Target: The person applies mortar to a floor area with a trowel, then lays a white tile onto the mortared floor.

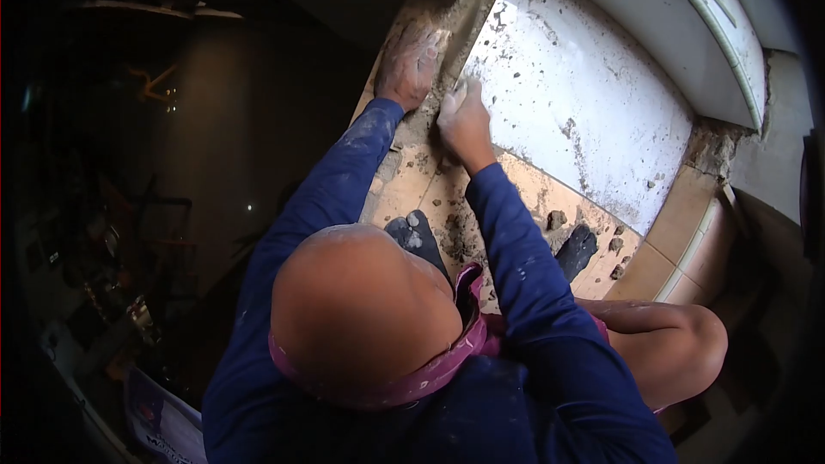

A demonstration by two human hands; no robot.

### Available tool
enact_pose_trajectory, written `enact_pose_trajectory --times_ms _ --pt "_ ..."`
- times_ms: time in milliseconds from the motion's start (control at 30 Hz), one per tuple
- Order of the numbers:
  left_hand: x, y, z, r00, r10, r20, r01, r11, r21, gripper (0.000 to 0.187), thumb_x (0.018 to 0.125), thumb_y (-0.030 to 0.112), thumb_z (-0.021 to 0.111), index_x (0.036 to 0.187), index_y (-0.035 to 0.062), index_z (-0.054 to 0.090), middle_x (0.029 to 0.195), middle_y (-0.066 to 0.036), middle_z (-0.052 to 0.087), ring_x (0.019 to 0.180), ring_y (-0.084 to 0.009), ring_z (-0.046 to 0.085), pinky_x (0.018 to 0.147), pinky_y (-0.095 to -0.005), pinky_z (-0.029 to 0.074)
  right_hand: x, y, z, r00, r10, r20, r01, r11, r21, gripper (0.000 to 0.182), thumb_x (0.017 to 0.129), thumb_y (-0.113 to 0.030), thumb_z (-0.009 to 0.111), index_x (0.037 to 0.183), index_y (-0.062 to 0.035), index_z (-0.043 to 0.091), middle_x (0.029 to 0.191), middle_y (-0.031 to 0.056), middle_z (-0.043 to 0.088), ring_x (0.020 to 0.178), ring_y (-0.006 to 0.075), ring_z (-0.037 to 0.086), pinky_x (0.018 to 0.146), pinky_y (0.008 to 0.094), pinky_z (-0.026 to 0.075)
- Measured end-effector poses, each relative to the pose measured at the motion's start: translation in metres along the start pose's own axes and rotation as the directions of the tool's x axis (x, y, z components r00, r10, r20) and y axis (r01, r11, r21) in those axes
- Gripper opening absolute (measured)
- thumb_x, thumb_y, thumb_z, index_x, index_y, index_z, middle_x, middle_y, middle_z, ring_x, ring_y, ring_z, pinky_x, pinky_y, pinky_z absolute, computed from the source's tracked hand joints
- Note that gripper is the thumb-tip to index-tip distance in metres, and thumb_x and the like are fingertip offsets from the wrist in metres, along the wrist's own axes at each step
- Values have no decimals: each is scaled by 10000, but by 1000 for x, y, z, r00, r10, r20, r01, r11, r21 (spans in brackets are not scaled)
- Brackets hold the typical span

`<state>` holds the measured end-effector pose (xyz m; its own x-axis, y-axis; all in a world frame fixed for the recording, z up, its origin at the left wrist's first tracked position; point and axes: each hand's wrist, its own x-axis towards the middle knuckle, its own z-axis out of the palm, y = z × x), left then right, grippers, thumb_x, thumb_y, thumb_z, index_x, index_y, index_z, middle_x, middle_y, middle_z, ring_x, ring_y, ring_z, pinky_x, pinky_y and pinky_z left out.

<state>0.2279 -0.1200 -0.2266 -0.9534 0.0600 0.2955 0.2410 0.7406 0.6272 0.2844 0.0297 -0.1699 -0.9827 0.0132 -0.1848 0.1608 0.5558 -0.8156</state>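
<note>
My left hand (411, 64) is dusty and lies with its fingers stretched out on the floor tiles, beside a strip of grey-brown mortar (421, 125). Just right of it, my right hand (465, 125) is closed at the near left corner of a white panel (593, 94). Pale dust coats its thumb and knuckles. Whatever its fingers grip is hidden under the hand. A straight brown edge (481, 21) runs away from between the two hands along the panel's left side. Dark crumbs are scattered over the panel.
Broken mortar lumps (557, 220) lie on the beige tiles (550, 192) around my dark-covered feet (577, 251). A curved white ledge (726, 43) stands at the far right. The left side is dark, with cluttered objects and a printed bag (159, 417) at the bottom.
</note>
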Motion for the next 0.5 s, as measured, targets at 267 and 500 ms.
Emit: enact_pose_trajectory --times_ms 267,500 --pt "7 -1 -2 999 36 -7 -36 999 29 439 1030 273 428 1311 26 657 1425 -174 595 1411 -378 446 1209 -484 287 -1 -24 -19 998 -62 -1 62 995 -81 431 987 -176 553 1376 -37 430 943 365 672 863 525 688 762 532 554" --pt "14 -6 3 999 31 -22 -31 999 19 445 1032 273 426 1327 20 645 1441 -173 583 1408 -374 456 1206 -487 291 6 -5 -18 997 45 69 -41 998 -54 344 998 -160 533 1310 -54 433 921 365 667 829 524 683 701 553 533"
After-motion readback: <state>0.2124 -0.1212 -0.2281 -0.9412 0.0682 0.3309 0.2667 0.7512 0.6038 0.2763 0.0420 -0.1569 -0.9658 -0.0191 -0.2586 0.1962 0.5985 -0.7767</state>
